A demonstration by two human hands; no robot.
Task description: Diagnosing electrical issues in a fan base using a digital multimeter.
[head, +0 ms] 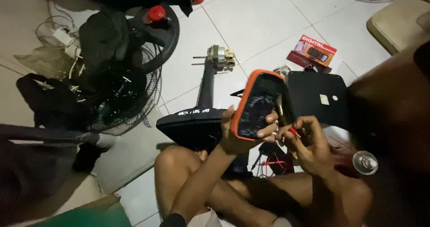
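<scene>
My left hand (235, 139) grips a multimeter (256, 105) with an orange rubber case and a dark face, held upright in front of me. My right hand (307, 142) is just to its right, fingers pinched on a thin red probe tip (293, 131) close to the meter's lower right edge. Red and black test leads (273, 160) lie on the floor below both hands. A black fan base (195, 126) with an upright stand and a bare motor (220, 56) at its far end lies beyond the meter.
A black flat panel (318, 97) lies right of the meter, a red box (312, 52) beyond it. Fan grilles and black parts (121, 83) pile up on the left with white cables (58, 39). A cushion (398, 21) sits top right. My bare legs (188, 177) are folded on the white tiles.
</scene>
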